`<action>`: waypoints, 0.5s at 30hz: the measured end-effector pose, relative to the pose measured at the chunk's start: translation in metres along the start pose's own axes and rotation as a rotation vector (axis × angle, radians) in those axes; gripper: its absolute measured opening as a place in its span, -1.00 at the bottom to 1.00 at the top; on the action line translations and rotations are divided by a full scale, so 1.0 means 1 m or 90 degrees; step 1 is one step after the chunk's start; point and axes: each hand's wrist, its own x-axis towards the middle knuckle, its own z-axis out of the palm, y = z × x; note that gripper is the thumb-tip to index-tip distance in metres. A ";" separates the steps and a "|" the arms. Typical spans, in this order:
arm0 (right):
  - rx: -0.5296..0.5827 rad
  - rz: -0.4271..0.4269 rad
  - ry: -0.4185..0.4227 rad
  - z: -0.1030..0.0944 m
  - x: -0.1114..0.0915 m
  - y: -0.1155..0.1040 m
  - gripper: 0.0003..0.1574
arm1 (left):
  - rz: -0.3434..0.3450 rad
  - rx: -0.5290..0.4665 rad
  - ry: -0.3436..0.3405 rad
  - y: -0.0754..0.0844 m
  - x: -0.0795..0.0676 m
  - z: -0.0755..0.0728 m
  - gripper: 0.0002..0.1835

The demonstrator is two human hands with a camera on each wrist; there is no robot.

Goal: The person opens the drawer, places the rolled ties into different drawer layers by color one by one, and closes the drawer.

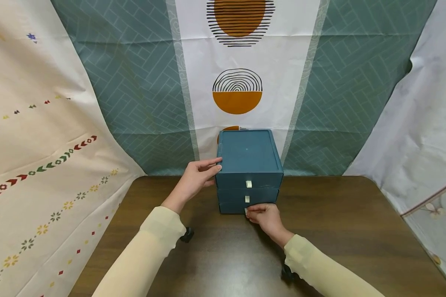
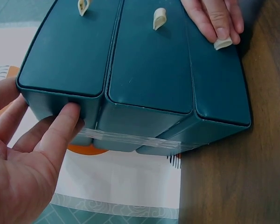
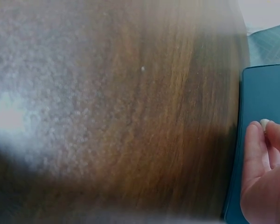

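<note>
A dark teal three-drawer box (image 1: 247, 152) stands on the table, each drawer with a small cream pull tab. My right hand (image 1: 267, 218) pinches the bottom drawer's pull tab (image 2: 222, 43) between thumb and fingertips; the right wrist view shows the tab (image 3: 264, 124) peeking out of the grip. Against the box's left side rests my left hand (image 1: 197, 177), its fingers fairly straight and touching near the upper edge. All three drawers look pushed in. The middle drawer's tab (image 1: 247, 199) and the top drawer's tab (image 1: 249, 184) stick out untouched.
Brown wooden table (image 1: 319, 239) under the box, with rounded far corners. Behind it hangs a teal and white patterned cloth (image 1: 141, 82); a cream embroidered cloth (image 1: 41, 144) borders the left. Clear tape (image 2: 130, 138) runs across the box's side.
</note>
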 end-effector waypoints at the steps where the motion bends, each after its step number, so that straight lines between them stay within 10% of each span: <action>1: 0.001 -0.003 -0.008 0.000 0.000 0.000 -0.79 | 0.000 0.002 0.000 0.000 0.000 -0.001 -0.52; 15: -0.131 -0.005 -0.131 -0.080 -0.013 -0.004 -0.57 | 0.036 0.019 0.122 -0.019 0.000 -0.011 -0.45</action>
